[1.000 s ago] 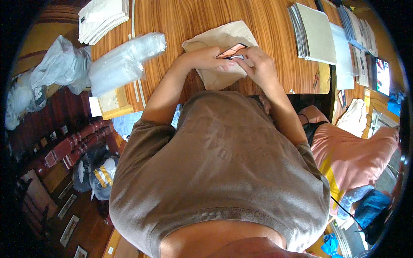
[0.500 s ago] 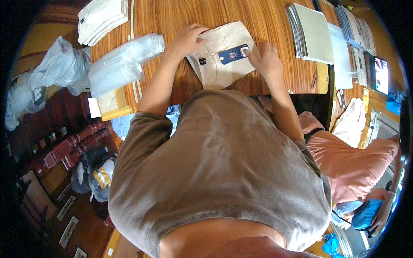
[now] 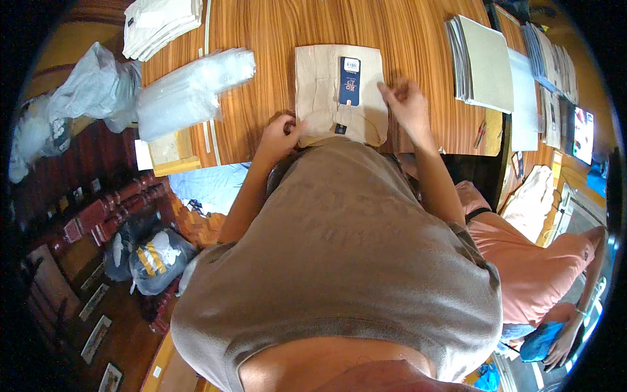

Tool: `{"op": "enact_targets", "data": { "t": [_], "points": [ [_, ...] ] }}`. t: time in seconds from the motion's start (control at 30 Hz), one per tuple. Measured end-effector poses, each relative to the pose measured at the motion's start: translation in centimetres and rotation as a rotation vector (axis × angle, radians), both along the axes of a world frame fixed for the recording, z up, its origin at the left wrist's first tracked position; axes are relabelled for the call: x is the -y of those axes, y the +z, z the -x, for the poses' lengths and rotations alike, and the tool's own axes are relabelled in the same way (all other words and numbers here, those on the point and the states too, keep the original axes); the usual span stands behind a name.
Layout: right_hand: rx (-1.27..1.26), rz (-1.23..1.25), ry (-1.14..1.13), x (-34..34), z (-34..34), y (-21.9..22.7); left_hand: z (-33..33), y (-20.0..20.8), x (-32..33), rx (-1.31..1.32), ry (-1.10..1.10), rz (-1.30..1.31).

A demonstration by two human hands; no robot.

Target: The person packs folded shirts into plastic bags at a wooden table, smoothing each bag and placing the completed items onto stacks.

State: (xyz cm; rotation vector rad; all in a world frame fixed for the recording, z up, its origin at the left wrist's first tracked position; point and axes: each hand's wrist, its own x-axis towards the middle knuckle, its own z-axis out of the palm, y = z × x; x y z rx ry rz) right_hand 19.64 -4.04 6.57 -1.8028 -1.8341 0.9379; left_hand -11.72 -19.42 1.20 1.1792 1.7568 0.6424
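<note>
A folded beige garment (image 3: 318, 85) lies squared up on the wooden table in front of me. On it is a blue hang tag (image 3: 350, 95) with a white sticker at its far end, joined to a thin string. A small black label (image 3: 340, 129) shows near the garment's near edge. My left hand (image 3: 279, 137) is at the near left corner, its fingers curled and closed at the fabric's edge. Beside the garment's right edge, my right hand (image 3: 406, 108) is open, slightly blurred, thumb and fingers apart, thumb tip close to the cloth.
Clear plastic bags (image 3: 186, 91) lie on the table's left, with folded pale garments (image 3: 160, 26) beyond. A stack of grey-beige sheets (image 3: 483, 65) is at right, near a small tool (image 3: 480, 134). A person in salmon-coloured clothing (image 3: 516, 255) is at my right.
The garment has turned, so its sides are now straight and its tag points away from me. My left hand has come down toward me to the near corner; the right stays beside the right edge.
</note>
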Motion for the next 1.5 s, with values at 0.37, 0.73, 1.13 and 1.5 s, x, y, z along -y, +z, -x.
{"op": "enact_targets", "data": {
  "t": [0.37,0.73,1.13,1.5],
  "points": [
    [-0.197,0.174,0.087,5.4,-4.5,-5.1,-1.8,1.9,1.8,0.288,0.173,0.161],
    [0.124,-0.004,0.276,-0.4,1.2,1.8,7.4,8.4,1.3,-0.533,0.006,-0.515],
    [-0.157,0.039,0.505,-9.3,32.5,-6.6,21.5,5.2,-3.1,-0.932,0.071,-0.702],
    [0.250,-0.718,1.060,-3.2,32.9,20.6,11.0,15.0,-0.8,0.111,0.961,-0.801]
  ]
}}
